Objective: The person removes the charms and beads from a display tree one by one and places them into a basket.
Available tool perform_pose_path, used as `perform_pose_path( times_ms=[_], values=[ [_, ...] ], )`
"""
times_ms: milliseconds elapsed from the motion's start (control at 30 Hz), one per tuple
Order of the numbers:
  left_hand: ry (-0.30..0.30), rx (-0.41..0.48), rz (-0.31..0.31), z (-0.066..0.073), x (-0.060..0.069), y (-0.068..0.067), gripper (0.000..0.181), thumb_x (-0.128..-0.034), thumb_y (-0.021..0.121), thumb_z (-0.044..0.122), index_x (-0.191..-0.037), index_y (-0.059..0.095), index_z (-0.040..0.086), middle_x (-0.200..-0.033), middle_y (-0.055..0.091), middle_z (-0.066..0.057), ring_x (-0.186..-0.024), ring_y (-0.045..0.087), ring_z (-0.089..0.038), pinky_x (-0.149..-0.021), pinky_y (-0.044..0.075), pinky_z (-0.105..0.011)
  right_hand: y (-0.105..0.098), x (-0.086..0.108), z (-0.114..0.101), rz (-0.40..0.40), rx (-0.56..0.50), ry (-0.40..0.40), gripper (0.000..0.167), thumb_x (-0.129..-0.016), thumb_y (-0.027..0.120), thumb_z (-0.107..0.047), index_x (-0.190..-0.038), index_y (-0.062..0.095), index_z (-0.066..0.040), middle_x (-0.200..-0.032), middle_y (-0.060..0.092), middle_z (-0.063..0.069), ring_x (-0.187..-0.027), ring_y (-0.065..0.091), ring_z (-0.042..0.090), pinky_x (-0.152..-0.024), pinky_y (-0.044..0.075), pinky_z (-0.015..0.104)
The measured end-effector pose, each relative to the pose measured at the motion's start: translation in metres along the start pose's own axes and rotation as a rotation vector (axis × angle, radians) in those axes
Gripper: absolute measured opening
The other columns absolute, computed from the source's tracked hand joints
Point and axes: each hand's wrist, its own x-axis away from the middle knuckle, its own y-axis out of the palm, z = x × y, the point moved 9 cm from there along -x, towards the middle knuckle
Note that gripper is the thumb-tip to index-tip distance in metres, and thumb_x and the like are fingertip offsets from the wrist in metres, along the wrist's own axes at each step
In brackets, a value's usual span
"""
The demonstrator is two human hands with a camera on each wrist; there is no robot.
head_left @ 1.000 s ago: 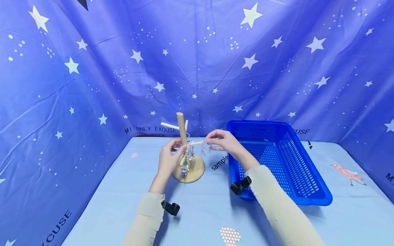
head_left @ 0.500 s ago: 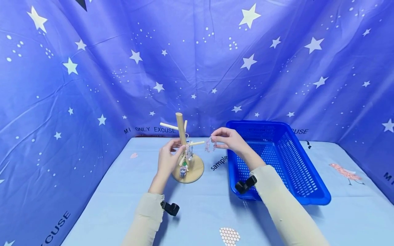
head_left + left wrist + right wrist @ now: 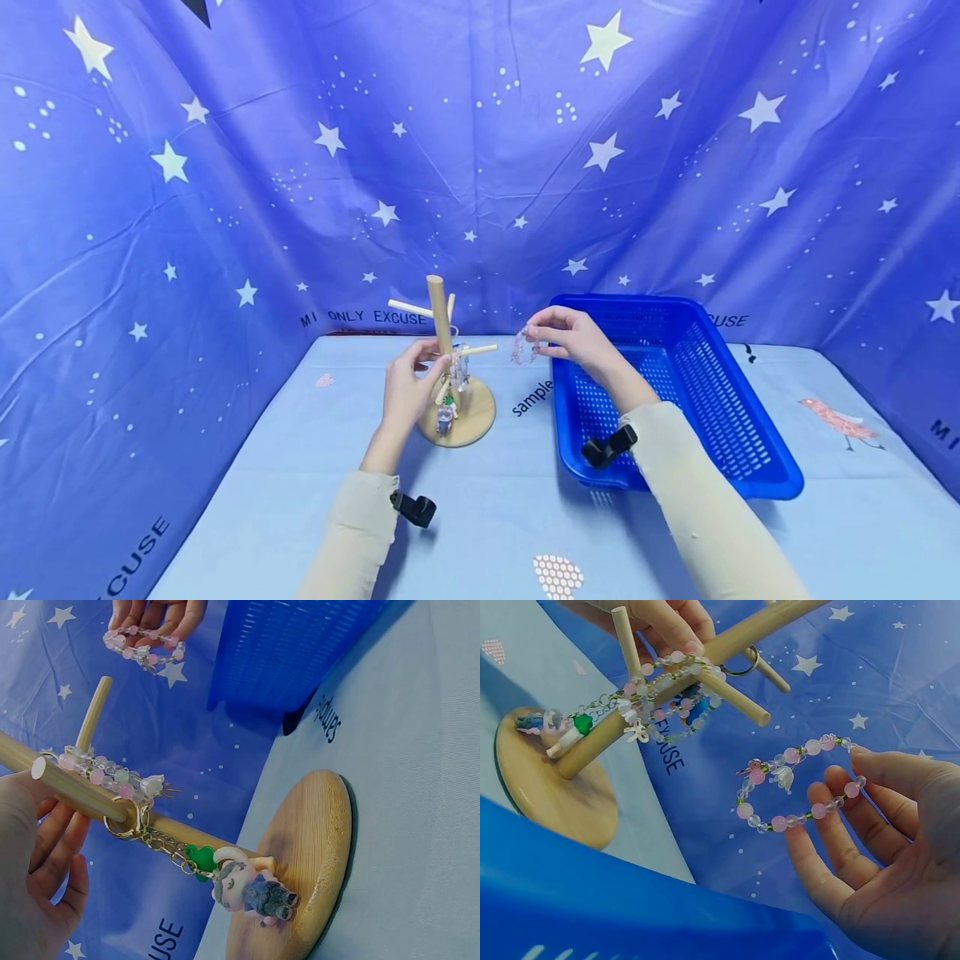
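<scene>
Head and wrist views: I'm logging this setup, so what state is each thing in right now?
Wooden stand, upright
Beaded bracelet, held clear of the stand
Hanging beads, looped round a peg
Figurine keychain, hanging from another peg
Blue basket, upright, open-topped
Tablecloth, spread out under stand and basket
Backdrop, hung up, creased
Left hand, holding the stand
Right hand, holding the beaded bracelet

I'm going by the wooden stand. Between it and the blue basket to its right runs a clear gap, narrowed by the right hand and its bracelet. A peg juts into it. The left hand blocks the stand's near-left side; a curtain hangs behind. In front, between the sleeves, I've free tabletop.
</scene>
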Motion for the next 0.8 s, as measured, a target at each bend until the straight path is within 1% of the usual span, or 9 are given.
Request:
perform_pose_path(
  times_ms=[100, 233, 333, 500, 667, 800],
  values=[
    [0.001, -0.001, 0.0, 0.0, 0.0, 0.0, 0.027, -0.0898, 0.074, 0.017, -0.114, 0.07, 0.005, -0.106, 0.076, -0.012, -0.093, 0.072, -0.028, -0.085, 0.059, -0.044, -0.004, 0.0, 0.0, 0.004, 0.003, -0.008, 0.025, -0.095, 0.069, -0.025, -0.113, 0.063, -0.008, -0.106, 0.068, -0.002, -0.108, 0.067, 0.02, -0.099, 0.056, 0.041],
    [-0.003, -0.001, 0.003, 0.0, 0.0, 0.0, 0.027, -0.0898, 0.074, 0.017, -0.114, 0.07, 0.005, -0.106, 0.076, -0.013, -0.093, 0.072, -0.028, -0.085, 0.059, -0.045, -0.01, 0.001, 0.0, 0.012, -0.006, -0.007, 0.026, -0.096, 0.067, -0.024, -0.114, 0.062, -0.006, -0.106, 0.068, -0.003, -0.109, 0.068, 0.02, -0.096, 0.058, 0.036],
    [-0.007, -0.001, 0.003, 0.0, 0.0, 0.0, 0.027, -0.0899, 0.074, 0.017, -0.114, 0.07, 0.005, -0.106, 0.076, -0.013, -0.094, 0.072, -0.028, -0.085, 0.059, -0.045, -0.014, 0.002, -0.001, 0.017, -0.017, -0.01, 0.028, -0.097, 0.066, -0.023, -0.117, 0.06, -0.004, -0.106, 0.068, -0.004, -0.107, 0.068, 0.018, -0.099, 0.056, 0.039],
    [-0.014, 0.0, 0.001, -0.001, 0.0, 0.001, 0.026, -0.0907, 0.073, 0.017, -0.113, 0.07, 0.004, -0.107, 0.076, -0.012, -0.094, 0.072, -0.028, -0.085, 0.058, -0.046, -0.02, 0.003, -0.002, 0.018, -0.041, -0.019, 0.031, -0.097, 0.066, -0.021, -0.119, 0.059, -0.001, -0.105, 0.068, -0.004, -0.101, 0.068, 0.01, -0.102, 0.054, 0.045],
    [-0.01, -0.005, 0.003, -0.001, 0.0, 0.001, 0.027, -0.0903, 0.073, 0.016, -0.114, 0.07, 0.004, -0.107, 0.076, -0.013, -0.094, 0.073, -0.028, -0.084, 0.058, -0.045, -0.027, 0.005, -0.002, 0.031, -0.057, -0.026, 0.026, -0.097, 0.066, -0.018, -0.117, 0.059, -0.002, -0.103, 0.069, -0.006, -0.102, 0.069, 0.013, -0.097, 0.057, 0.038],
    [-0.015, -0.005, 0.003, -0.001, 0.0, 0.0, 0.027, -0.0901, 0.073, 0.017, -0.114, 0.07, 0.004, -0.107, 0.076, -0.013, -0.094, 0.073, -0.028, -0.084, 0.059, -0.045, -0.033, 0.007, -0.001, 0.038, -0.064, -0.029, 0.023, -0.098, 0.065, -0.017, -0.116, 0.059, -0.005, -0.101, 0.069, -0.009, -0.097, 0.069, 0.01, -0.093, 0.059, 0.032]
  ],
)
